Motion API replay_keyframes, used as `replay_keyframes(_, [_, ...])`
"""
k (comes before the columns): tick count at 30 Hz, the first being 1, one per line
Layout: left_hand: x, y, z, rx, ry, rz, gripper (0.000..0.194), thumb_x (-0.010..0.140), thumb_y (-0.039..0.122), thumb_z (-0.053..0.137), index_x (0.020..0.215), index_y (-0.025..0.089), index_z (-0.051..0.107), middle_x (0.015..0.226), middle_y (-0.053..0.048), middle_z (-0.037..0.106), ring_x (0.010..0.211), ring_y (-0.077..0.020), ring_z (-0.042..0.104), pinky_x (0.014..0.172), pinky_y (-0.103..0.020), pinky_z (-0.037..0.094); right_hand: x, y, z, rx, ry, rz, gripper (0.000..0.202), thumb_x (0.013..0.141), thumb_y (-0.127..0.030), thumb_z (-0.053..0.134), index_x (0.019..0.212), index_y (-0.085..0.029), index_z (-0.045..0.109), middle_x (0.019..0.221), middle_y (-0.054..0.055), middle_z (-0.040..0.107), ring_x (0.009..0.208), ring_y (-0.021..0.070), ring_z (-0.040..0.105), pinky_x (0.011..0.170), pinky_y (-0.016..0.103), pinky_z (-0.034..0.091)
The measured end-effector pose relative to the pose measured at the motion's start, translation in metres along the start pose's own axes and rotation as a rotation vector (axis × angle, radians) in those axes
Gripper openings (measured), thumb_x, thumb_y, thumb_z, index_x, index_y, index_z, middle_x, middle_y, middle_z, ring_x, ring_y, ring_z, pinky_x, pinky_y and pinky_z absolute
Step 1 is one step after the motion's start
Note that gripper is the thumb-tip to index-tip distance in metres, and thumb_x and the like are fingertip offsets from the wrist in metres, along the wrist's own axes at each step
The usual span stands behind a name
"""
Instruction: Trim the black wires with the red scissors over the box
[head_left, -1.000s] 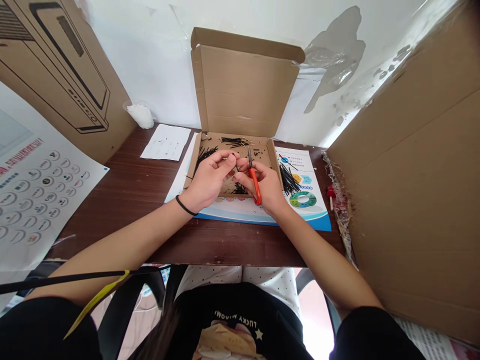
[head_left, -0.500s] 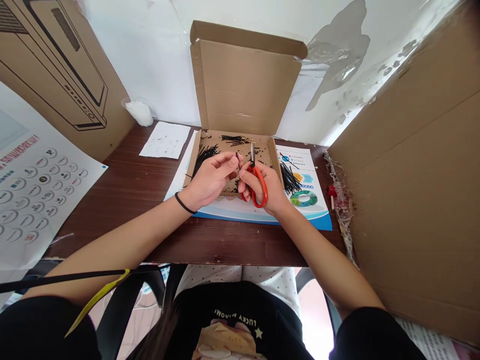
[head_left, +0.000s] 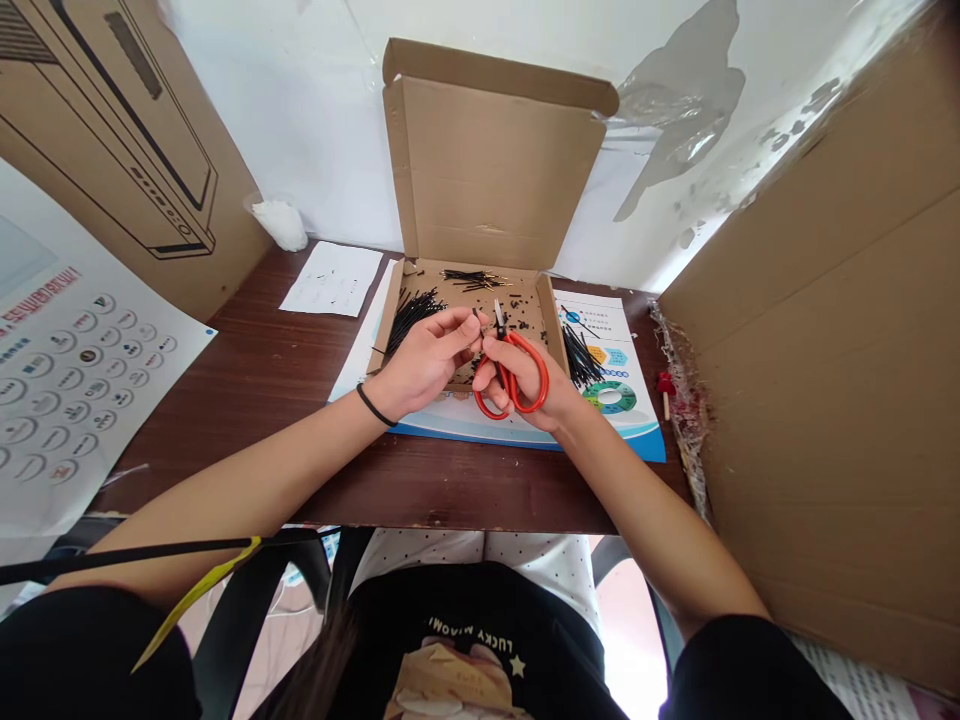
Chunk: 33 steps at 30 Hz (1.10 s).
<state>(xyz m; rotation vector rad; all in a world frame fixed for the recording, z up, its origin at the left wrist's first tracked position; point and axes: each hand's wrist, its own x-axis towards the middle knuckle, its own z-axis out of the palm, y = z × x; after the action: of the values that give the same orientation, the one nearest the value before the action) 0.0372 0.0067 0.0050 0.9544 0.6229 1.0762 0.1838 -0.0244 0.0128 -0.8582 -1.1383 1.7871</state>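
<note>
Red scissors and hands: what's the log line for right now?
Right hand: holds red scissors | Left hand: pinches thin dark piece | Cardboard box: lid up, black strands inside

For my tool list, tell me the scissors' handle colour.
Red, seen best in the head view: scissors' handles.

Bright, soft light; glare strongest at upper right and lower right; wide-angle stretch toward edges.

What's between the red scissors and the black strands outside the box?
In the head view, the right hand and the box's right wall lie between them.
</note>
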Motion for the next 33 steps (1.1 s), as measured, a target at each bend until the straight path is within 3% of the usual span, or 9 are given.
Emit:
replay_keyframes(3, [0.0, -0.002, 0.001, 0.014, 0.058, 0.022, 0.036, 0.06, 0.042, 0.089, 0.074, 0.015, 0.07, 0.061, 0.003, 0.056, 0.058, -0.0067, 0.052, 0.059, -0.02, 0.047, 0.0, 0.002, 0.0, -0.058, 0.016, -0.024, 0.032, 0.084, -0.049, 0.065, 0.09, -0.019, 0.054, 0.056, -0.002, 0.069, 0.033, 0.0083, 0.051, 0.031, 0.017, 0.04])
replay_keyframes(9, [0.001, -0.003, 0.007, 0.031, 0.215, 0.114, 0.037, 0.053, 0.042, 0.092, 0.069, 0.014, 0.072, 0.069, 0.0, 0.064, 0.06, -0.0064, 0.053, 0.057, -0.02, 0.043, 0.002, 0.007, 0.0, -0.382, 0.126, -0.215, 0.034, 0.085, -0.055, 0.064, 0.091, -0.023, 0.052, 0.042, -0.011, 0.053, 0.028, 0.0081, 0.044, 0.026, 0.017, 0.032])
replay_keyframes(15, [0.0, -0.002, 0.009, -0.037, 0.27, 0.069, 0.028, 0.055, 0.029, 0.09, 0.066, 0.014, 0.07, 0.074, 0.0, 0.063, 0.064, -0.0072, 0.054, 0.056, -0.02, 0.04, 0.009, 0.015, -0.007, -0.607, 0.171, -0.365, 0.032, 0.088, -0.054, 0.06, 0.081, -0.025, 0.048, 0.045, -0.009, 0.049, 0.034, 0.0098, 0.048, 0.035, 0.022, 0.037])
replay_keyframes(28, [0.0, 0.001, 0.006, -0.065, 0.241, 0.014, 0.026, 0.057, 0.026, 0.089, 0.067, 0.013, 0.069, 0.076, 0.0, 0.062, 0.069, -0.0095, 0.054, 0.063, -0.024, 0.046, 0.008, 0.02, -0.002, -0.647, 0.206, -0.419, 0.032, 0.089, -0.052, 0.059, 0.078, -0.025, 0.044, 0.049, -0.009, 0.047, 0.037, 0.0088, 0.045, 0.038, 0.022, 0.038])
replay_keyframes(33, [0.001, -0.004, 0.001, -0.074, 0.126, -0.031, 0.034, 0.057, 0.036, 0.091, 0.072, 0.015, 0.07, 0.072, 0.002, 0.061, 0.066, -0.0085, 0.056, 0.065, -0.024, 0.048, 0.005, 0.019, -0.004, -0.661, 0.256, -0.401, 0.034, 0.088, -0.054, 0.058, 0.079, -0.024, 0.046, 0.052, -0.008, 0.047, 0.041, 0.009, 0.044, 0.043, 0.023, 0.037])
